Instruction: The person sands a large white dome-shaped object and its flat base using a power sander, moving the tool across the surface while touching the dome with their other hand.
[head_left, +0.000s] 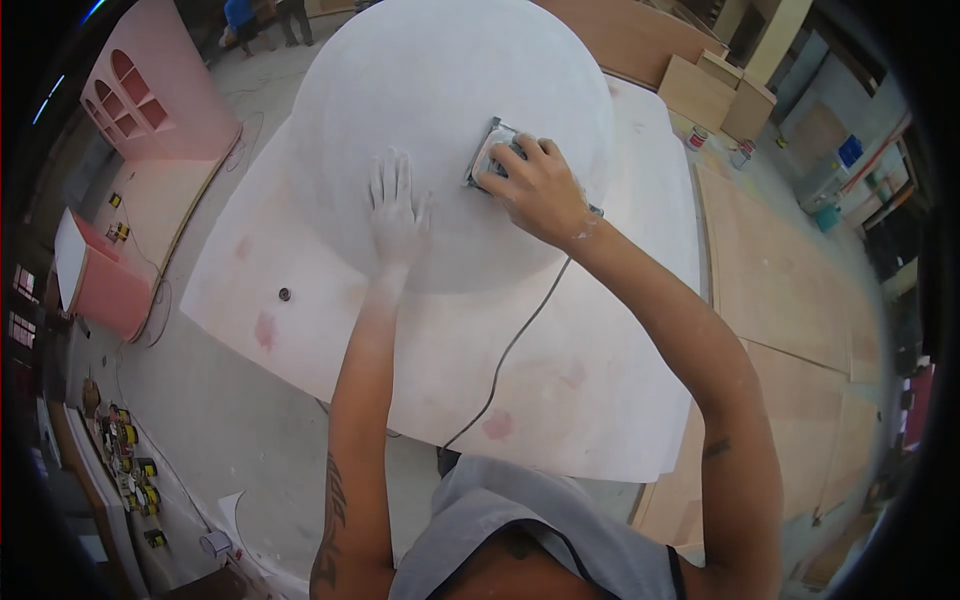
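Workshop floor: concrete, with a pink shelf unit point(180, 75) at far left, plywood sheets point(790, 290) at right, and two people, one in blue point(240, 20) and one in dark trousers point(293, 20), in the background.
White board: broad base point(640, 390) under the pale dome point(450, 80); a small dark ring-like piece point(285, 294) lies toward its left edge.
Left hand: open and flat point(397, 210), fingers spread on the dome's near face, powdered white.
Right hand: closed point(545, 190) over the sander point(482, 168), which sits against the dome, right of the left hand.
Sander: probably a powered one, though the fingers hide much of it; likely compact, rigid and moderately heavy, best held over its top body, clear of the plate edges.
Dome: looks bulky and stiff; dust may make it slippery.
Cord: dark point(500, 370), curving to the board's near edge; slack enough for modest sweeps.
Room: curved surface extends above and left; the dome's right rim is nearer.
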